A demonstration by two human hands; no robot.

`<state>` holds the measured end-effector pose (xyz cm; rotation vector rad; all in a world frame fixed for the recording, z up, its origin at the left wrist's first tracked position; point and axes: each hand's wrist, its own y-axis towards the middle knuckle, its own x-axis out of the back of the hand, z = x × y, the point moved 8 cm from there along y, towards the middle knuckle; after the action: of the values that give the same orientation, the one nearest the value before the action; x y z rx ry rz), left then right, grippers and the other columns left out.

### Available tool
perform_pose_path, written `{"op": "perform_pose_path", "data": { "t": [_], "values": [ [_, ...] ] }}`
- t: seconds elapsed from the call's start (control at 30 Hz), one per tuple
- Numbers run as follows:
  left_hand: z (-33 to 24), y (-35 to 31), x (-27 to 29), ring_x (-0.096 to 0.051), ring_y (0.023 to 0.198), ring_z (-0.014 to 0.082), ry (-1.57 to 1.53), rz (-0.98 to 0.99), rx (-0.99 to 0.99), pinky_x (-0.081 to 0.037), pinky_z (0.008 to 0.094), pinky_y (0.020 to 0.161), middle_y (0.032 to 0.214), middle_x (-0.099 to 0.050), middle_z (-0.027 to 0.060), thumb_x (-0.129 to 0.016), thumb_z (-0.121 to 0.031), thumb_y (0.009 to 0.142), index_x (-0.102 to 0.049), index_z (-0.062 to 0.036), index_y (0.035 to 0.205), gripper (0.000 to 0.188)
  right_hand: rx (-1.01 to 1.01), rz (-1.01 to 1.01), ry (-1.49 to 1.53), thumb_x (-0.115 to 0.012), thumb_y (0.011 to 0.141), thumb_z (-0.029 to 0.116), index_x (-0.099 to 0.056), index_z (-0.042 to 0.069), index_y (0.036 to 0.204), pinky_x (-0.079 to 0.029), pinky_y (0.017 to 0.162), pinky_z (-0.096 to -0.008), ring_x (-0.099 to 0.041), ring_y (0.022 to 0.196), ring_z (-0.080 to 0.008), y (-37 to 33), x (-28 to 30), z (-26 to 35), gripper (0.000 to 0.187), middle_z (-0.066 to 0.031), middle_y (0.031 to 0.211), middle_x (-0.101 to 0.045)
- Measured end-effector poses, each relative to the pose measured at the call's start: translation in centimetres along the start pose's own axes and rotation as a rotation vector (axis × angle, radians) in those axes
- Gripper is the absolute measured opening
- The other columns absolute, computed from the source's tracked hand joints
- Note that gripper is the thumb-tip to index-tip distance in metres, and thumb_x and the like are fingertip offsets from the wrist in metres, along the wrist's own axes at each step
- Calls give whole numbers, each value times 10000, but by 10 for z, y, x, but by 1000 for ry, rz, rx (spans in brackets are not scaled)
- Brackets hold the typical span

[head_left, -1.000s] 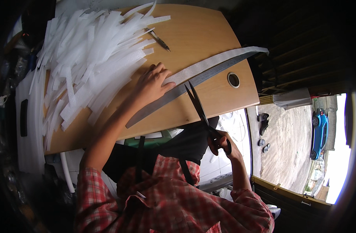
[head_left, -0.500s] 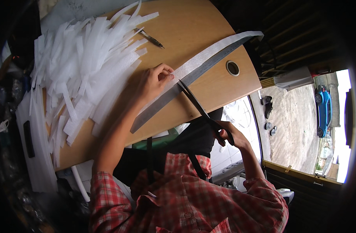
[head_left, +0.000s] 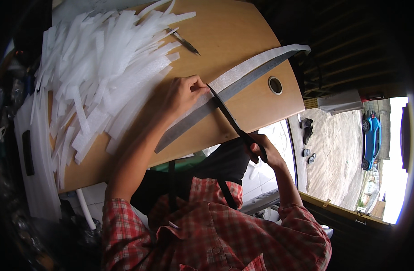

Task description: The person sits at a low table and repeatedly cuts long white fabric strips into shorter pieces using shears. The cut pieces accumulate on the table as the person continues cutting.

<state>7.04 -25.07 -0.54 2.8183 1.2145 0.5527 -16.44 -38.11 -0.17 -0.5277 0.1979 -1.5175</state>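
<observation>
My right hand grips the handles of a pair of long black scissors. Their blades look closed together and lie across a white foam strip, the tip close to my left fingers. Pinched at that strip's edge, the fingers of my left hand are closed on it. Along the strip's near side runs a grey metal ruler, lying flat on the wooden table. Left of my left hand, a loose heap of cut white foam strips covers much of the tabletop.
A craft knife lies at the heap's right edge. The table has a round cable hole near its right end. A white foam sheet hangs at the left. Outside on the right are shoes and a blue car.
The scissors have moved up and left over the strip, their blades going from slightly apart to closed, with the tip now beside my left fingers. The whole view has shifted slightly.
</observation>
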Motion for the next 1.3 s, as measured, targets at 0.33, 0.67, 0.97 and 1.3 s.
{"op": "perform_pose_path", "data": {
  "t": [0.33, 0.67, 0.97, 1.3],
  "values": [
    [-1, 1, 10, -664, 657, 174, -99, -50, -112, -488, 308, 624, 814, -722, 112, -727, -122, 852, -657, -3, 848, 138, 8, -168, 2, -660, 738, 723, -563, -5, 778, -315, 378, -220, -463, 423, -62, 0, -1, 3, 736, 24, 511, -446],
    [-25, -23, 97, -537, 574, 134, -120, -771, -144, -442, 284, 511, 902, -594, 122, -505, -20, 971, -441, -38, 1125, 168, 148, -317, 25, -840, 682, 541, -609, 7, 766, -374, 431, -228, -515, 475, -64, 1, -29, 23, 587, -3, 607, -569],
    [-22, -34, 100, -496, 595, 116, -120, -935, -154, -419, 281, 528, 1056, -565, 136, -549, -37, 956, -415, -5, 1167, 252, 270, -437, 54, -826, 760, 193, -617, -15, 821, -393, 537, -233, -493, 598, -55, 91, -71, 94, 302, -5, 659, -581],
    [-4, -6, 18, -518, 521, 77, -581, -17, 131, -386, 237, 437, 732, -591, 35, -563, -277, 980, -574, -8, 1073, 285, 320, -606, 269, -798, 800, 197, -583, 15, 813, -359, 425, -208, -485, 467, -59, 107, -31, 105, 281, -5, 630, -547]
  ]
}}
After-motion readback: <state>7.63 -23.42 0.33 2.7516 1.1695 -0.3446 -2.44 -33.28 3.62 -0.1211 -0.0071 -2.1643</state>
